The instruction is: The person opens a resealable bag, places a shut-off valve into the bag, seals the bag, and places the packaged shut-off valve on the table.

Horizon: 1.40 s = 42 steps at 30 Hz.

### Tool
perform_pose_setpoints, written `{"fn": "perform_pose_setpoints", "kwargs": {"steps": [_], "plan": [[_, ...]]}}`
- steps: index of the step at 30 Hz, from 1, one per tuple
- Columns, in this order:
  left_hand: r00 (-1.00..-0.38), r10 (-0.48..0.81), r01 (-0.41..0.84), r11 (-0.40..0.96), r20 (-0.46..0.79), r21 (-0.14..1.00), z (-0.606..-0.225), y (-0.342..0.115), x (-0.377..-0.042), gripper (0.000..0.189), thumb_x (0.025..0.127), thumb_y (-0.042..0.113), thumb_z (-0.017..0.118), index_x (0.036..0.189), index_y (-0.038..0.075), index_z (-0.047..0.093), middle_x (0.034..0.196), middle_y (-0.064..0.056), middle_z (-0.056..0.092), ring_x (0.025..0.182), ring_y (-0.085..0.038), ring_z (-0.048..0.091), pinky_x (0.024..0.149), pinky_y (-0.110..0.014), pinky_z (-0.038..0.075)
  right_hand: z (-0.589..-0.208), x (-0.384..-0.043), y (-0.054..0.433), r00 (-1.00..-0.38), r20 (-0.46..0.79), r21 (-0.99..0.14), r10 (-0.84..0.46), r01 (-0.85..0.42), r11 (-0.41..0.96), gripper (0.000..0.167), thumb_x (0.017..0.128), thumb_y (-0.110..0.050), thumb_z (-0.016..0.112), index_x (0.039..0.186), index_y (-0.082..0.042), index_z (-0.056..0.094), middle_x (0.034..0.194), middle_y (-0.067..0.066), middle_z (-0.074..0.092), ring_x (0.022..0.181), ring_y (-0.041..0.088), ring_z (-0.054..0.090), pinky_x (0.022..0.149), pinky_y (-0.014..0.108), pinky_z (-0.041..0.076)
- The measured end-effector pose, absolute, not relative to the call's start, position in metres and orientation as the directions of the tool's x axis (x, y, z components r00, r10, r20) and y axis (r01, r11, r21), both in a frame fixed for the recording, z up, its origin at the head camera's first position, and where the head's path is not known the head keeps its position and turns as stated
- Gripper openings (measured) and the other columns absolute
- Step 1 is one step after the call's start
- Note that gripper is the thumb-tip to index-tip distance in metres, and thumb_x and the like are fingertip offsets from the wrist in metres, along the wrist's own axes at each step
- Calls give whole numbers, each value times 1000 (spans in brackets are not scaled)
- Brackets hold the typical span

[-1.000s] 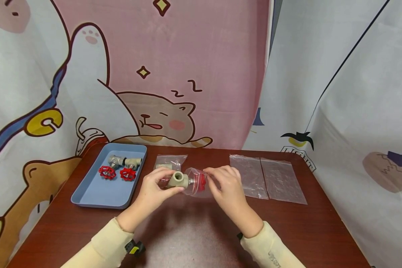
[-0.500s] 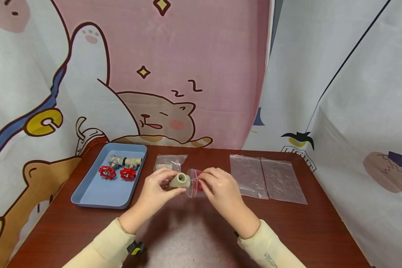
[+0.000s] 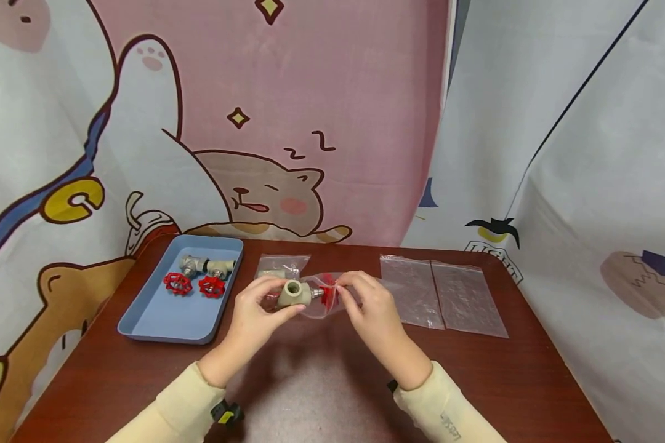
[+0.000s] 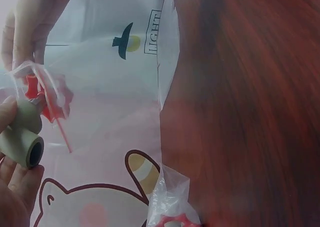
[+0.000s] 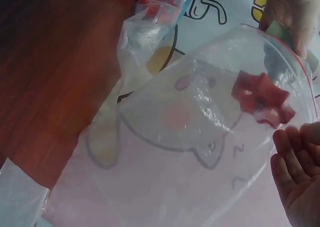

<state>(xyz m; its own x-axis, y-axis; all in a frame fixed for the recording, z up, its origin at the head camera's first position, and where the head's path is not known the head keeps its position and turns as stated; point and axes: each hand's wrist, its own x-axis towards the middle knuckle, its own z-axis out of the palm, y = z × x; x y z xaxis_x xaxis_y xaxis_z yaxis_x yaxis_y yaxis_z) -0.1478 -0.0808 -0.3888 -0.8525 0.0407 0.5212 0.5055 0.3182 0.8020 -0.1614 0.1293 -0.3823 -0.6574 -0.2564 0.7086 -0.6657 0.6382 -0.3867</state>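
My left hand (image 3: 253, 314) grips the beige tee-shaped body of a valve (image 3: 294, 294) between thumb and fingers, its round opening facing up toward the head camera. The valve's red handwheel (image 5: 262, 99) points right and sits inside a clear zip bag (image 5: 195, 122), just within the mouth. With thumb and fingertips, my right hand (image 3: 374, 307) pinches the edge of that bag beside the handwheel. In the left wrist view the bag's red zip line crosses close by the handwheel (image 4: 57, 102), while the beige body (image 4: 25, 139) stays outside the plastic.
A blue tray (image 3: 163, 320) at the left holds two valves with red handwheels (image 3: 177, 284). Behind my left hand lies another bagged valve (image 3: 279, 266). Two flat clear bags (image 3: 412, 292) lie side by side at the right of the brown table (image 3: 310, 394).
My right hand first moved left over the handwheel, then back right, drawing the bag's mouth along. The valve tilted briefly in my left hand and turned back.
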Motion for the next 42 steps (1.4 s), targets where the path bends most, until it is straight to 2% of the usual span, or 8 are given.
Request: {"fn": "perform_pose_setpoints", "kwargs": {"steps": [4,9,16,20,26,31,35,42], "plan": [[-849,44,515,300,527,803,-404,-79,-156,43,62,5,87,101,6,70,95,-5,65,80,-15,63,66,-33,57,-382,-161,127,-627,726,-366,-284,-701,612,7,86,-8,68,92,-8,66,92,1,67,92,15,63,82,30,50],[-856,48,499,337,514,799,-419,-74,-160,43,62,18,89,101,16,71,97,4,65,84,-10,61,66,-26,55,-382,-159,122,-586,758,-358,-285,-740,569,4,87,-8,66,91,-7,67,90,1,68,86,14,63,78,26,50],[-858,67,495,375,510,784,-426,-66,-159,42,63,24,88,100,15,71,106,3,65,94,-10,60,69,-28,55,-381,-157,116,-568,782,-373,-256,-756,537,5,85,-6,68,89,-7,67,88,1,68,81,13,62,71,22,48],[-884,81,455,372,460,809,-428,-64,-157,44,65,19,87,105,15,70,110,2,67,95,-11,63,69,-31,56,-381,-157,116,-586,773,-400,-242,-747,531,6,84,-6,68,89,-7,67,88,2,68,79,12,61,66,19,46],[-872,131,486,345,472,803,-428,-63,-156,41,66,13,86,104,12,69,98,-2,69,83,-14,66,65,-23,55,-380,-157,120,-651,736,-474,-187,-693,543,4,88,-11,65,87,-8,67,86,0,67,77,11,60,68,24,50],[-818,175,564,431,548,705,-422,-68,-156,41,67,26,86,104,16,71,102,5,63,83,-9,58,64,-21,52,-380,-158,125,-670,722,-476,-170,-660,582,3,88,-11,65,86,-9,65,85,-1,65,82,12,58,70,28,48],[-809,218,576,475,545,665,-412,-70,-156,43,68,36,84,106,19,71,100,9,60,80,-6,54,64,-22,49,-382,-158,126,-674,720,-468,-165,-647,602,6,86,-6,66,87,-9,62,84,0,63,83,14,55,69,29,43],[-825,271,562,495,496,663,-399,-70,-155,43,64,30,87,102,20,72,94,11,60,77,-5,54,64,-23,51,-390,-158,127,-671,729,-499,-136,-657,565,11,85,1,65,90,-6,58,85,-2,58,78,10,53,68,29,46]]}}
